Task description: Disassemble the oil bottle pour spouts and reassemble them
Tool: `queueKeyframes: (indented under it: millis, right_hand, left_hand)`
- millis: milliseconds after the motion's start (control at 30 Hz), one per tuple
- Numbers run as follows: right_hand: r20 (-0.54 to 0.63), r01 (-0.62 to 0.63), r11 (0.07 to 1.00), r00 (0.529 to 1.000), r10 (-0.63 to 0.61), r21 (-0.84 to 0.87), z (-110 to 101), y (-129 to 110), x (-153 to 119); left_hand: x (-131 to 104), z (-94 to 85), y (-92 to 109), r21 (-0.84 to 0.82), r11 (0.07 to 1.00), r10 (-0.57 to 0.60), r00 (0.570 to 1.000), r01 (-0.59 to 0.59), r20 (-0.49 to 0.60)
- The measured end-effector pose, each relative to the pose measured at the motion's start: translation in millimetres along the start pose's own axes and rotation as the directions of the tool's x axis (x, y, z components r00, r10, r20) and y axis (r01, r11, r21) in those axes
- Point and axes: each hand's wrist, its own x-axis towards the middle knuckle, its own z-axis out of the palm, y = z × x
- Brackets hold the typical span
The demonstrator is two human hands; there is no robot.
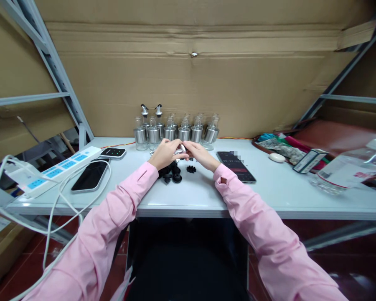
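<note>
My left hand (166, 154) and my right hand (201, 154) meet above the middle of the table, both with bent fingers closed around a small silvery metal piece (183, 148). Its exact kind is mostly hidden by the fingers. Below and between my wrists lie several black stopper-like parts (176, 177) and a cluster of tiny black pieces (191, 169). Behind my hands stand rows of glass bottles with metal sleeves (184, 134). Two bottles at the back left carry silver and black pourer spouts (158, 110).
Left on the table (188, 200) are a power strip (62, 169) with white cables, a phone (90, 175) and a black-faced device (113, 153). Rightward lie another phone (236, 167), a white oval object (277, 157), a small box (310, 161), cloths (285, 148) and a plastic jar (351, 167).
</note>
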Motion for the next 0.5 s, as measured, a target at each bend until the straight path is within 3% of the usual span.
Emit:
queueKeyframes:
  millis: [167, 267, 367, 500]
  right_hand:
    - [-0.027, 0.028, 0.992, 0.999, -0.031, -0.124, 0.1, -1.0, -0.5]
    - [-0.068, 0.010, 0.991, 0.998, -0.020, -0.132, -0.1, -0.3, -0.6]
    - [-0.119, -0.004, 0.995, 0.993, -0.008, -0.098, -0.4, 0.9, -0.2]
    - [-0.151, -0.020, 0.993, 0.988, 0.003, -0.115, -0.6, 1.0, -0.1]
  left_hand:
    - [2.6, -2.0, 2.8, 0.002, 1.000, -0.002, 1.000, 0.002, 0.030]
    - [4.5, -12.6, 10.4, 0.039, 0.998, -0.040, 0.998, 0.041, -0.045]
    - [-5.0, -26.9, 31.2, 0.018, 0.997, -0.076, 0.978, 0.081, -0.194]
    - [-39.8, -31.4, 75.2, -0.079, 0.997, 0.004, 0.984, -0.018, -0.180]
